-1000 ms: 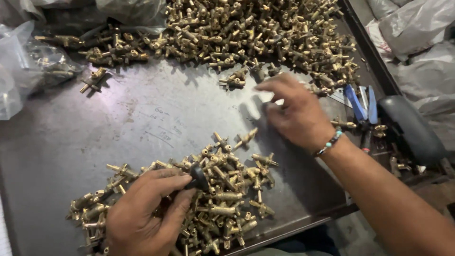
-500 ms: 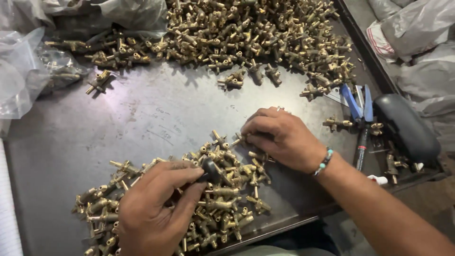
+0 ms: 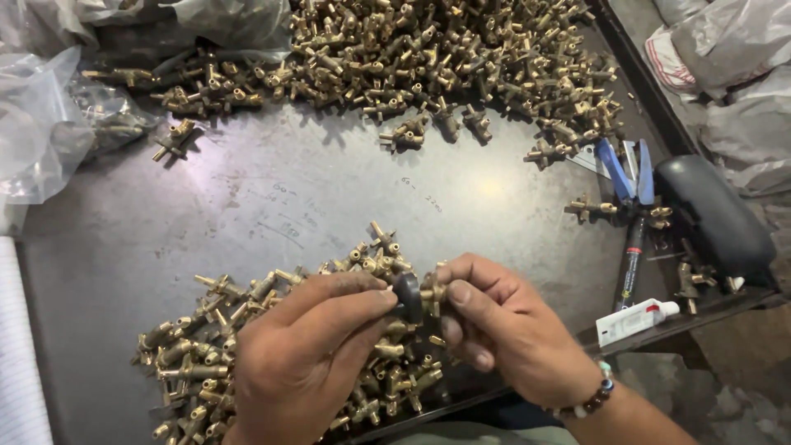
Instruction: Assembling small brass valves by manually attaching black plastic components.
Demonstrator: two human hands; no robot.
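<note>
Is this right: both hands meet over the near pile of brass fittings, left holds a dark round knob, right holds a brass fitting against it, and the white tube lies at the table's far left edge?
Not quite. The head view shows the small white tube at the near right edge of the dark metal table, not the far left. The rest holds: the left hand holds the dark round knob, the right hand a brass fitting against it, over the near pile of brass fittings.

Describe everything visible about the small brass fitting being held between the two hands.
The brass fitting is a small, dull-gold metal piece, mostly hidden by fingers. It is held above the near pile of brass fittings, over the dark metal table. The right hand pinches it with thumb and forefinger. Its left end meets a dark round knob, gripped by the left hand. How the two join cannot be seen.
</note>
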